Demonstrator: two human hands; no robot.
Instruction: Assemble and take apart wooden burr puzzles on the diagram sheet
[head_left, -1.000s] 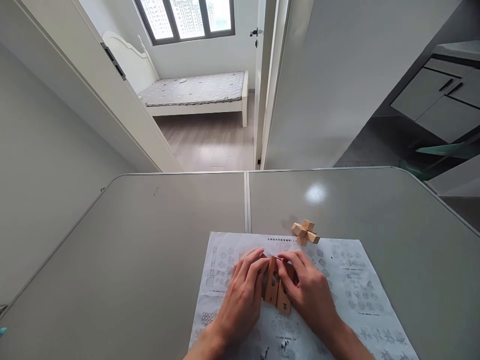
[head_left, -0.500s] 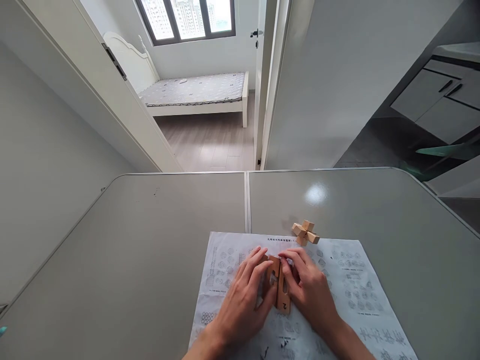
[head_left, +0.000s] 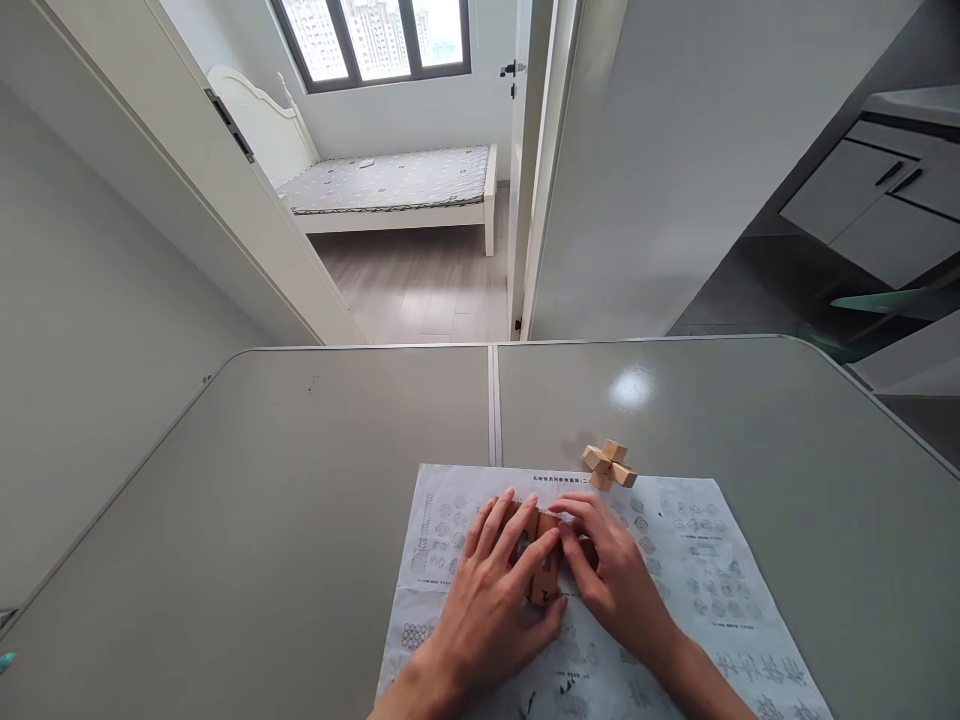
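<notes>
Brown wooden puzzle pieces (head_left: pixel 545 580) with cut-out notches lie side by side on a printed instruction sheet (head_left: pixel 697 600). The digit 2 shows on the near end of one. My left hand (head_left: pixel 491 590) spreads over them from the left, its fingers across their tops and its thumb against the near end, hiding much of them. My right hand (head_left: pixel 611 570) is bent, its thumb and fingertips pressing the upper right edge of the rightmost piece. Behind the hands, a light wooden interlocking cross puzzle (head_left: pixel 609 464) stands by the sheet's far edge.
The grey tabletop (head_left: pixel 300 520) has a seam strip (head_left: pixel 495 400) running away from me near its middle. Past its far edge are a doorway with an open door (head_left: pixel 521 170), a bed (head_left: pixel 390 185) and a window. White cabinets (head_left: pixel 877 190) stand at the far right.
The rightmost piece has moved left and away from me, closing against the others. My left thumb has shifted to the pieces' near end, and the left fingers reach further over them.
</notes>
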